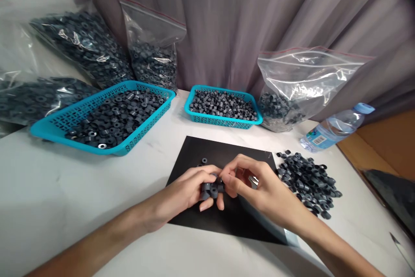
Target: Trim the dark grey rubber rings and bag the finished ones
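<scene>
- L hand [189, 184] grasps a handful of grey rings [213, 192], held over black mat [207, 221].
- R hand [261, 179]: thumb & forefinger tips together at those rings; can't tell if they've got one.
- Shiny metal bit [253, 179] shows by R palm, ID unclear.
- Loose ring [204, 160] on mat, just past L hand.
- Ring pile [309, 186] on table [129, 251], R of mat, nr bottle [337, 129].
- L basket [129, 144] & R basket [223, 119] both full w/ rings.

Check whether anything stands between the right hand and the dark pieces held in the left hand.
Nothing visible does: the right hand is right beside the dark pieces in the left hand; whether it touches them is unclear.
</scene>
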`<move>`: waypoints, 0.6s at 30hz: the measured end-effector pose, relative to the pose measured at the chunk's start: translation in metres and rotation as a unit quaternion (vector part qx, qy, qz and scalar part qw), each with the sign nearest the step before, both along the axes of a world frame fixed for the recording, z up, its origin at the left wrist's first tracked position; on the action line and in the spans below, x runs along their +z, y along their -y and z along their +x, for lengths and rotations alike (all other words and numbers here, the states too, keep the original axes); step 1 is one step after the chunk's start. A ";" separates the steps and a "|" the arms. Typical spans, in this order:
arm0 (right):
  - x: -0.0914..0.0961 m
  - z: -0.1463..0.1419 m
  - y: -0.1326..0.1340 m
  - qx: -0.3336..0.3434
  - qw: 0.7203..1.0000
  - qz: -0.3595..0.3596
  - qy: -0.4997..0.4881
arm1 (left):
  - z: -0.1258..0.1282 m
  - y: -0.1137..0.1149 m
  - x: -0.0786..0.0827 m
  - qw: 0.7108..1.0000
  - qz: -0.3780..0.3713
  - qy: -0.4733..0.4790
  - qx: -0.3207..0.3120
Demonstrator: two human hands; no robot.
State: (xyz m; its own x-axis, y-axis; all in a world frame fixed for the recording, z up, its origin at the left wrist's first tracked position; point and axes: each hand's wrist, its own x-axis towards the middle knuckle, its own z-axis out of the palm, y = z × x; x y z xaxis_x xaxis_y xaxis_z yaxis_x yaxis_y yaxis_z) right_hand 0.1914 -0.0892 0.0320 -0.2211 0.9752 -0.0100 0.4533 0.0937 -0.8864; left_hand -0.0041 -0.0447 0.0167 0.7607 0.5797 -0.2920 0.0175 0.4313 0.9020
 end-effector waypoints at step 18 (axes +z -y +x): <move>-0.011 0.002 0.000 -0.014 0.993 0.108 0.039 | 0.002 0.001 0.002 0.992 -0.108 0.019 0.059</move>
State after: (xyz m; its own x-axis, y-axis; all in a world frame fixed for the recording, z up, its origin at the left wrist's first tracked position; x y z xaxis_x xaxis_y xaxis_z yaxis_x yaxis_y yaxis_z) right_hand 0.1937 -0.0895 0.0208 -0.1998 0.9625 0.1834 0.5258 0.2632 -0.8089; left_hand -0.0026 -0.0461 0.0185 0.7037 0.5932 -0.3911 -0.0781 0.6117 0.7872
